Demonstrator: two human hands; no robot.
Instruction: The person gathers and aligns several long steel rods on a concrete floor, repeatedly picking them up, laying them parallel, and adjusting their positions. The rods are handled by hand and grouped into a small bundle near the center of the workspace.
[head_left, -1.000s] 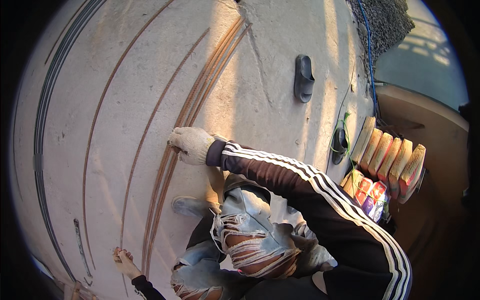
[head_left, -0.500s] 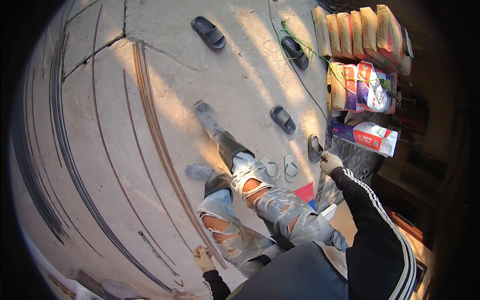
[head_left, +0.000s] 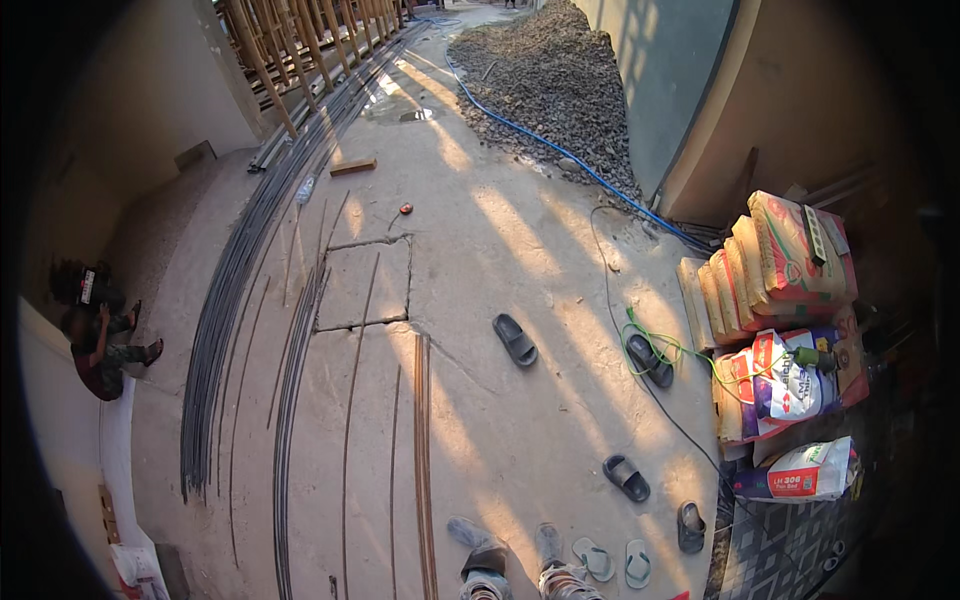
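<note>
slim, straight rust-brown steel bars (head_left: 425, 460) are laid pointing forward, left of dusty grey boots (head_left: 472, 533); the unseen hands' state cannot be told.

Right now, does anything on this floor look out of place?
Yes, on the right: a green cord lies in loose loops at a black slide sandal, odd because cords usually run clear of footwear. The rusty rebar bundle looks orderly.

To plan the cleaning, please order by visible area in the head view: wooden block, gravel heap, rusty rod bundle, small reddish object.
1. Gravel heap
2. Rusty rod bundle
3. Wooden block
4. Small reddish object
</note>
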